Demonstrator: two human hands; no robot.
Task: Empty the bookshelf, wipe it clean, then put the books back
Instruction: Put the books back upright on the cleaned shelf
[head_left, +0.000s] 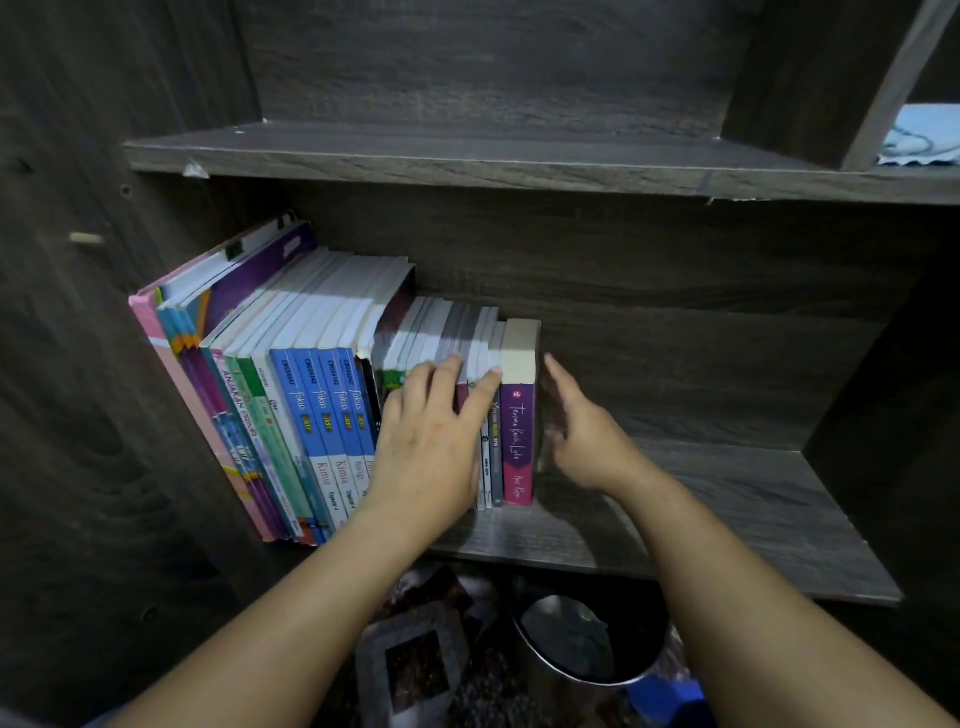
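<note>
Upright paperback row sits left on the dark wood-grain shelf board. The left hand rests flat on the spines. The right hand, spread flat, flanks the purple end paperback. Best: press the batch between both palms and keep it upright.

Can't see small books' spines behind left hand. Can't resolve blurred right hand. Only get part of blue cloth, cropped far right.
</note>
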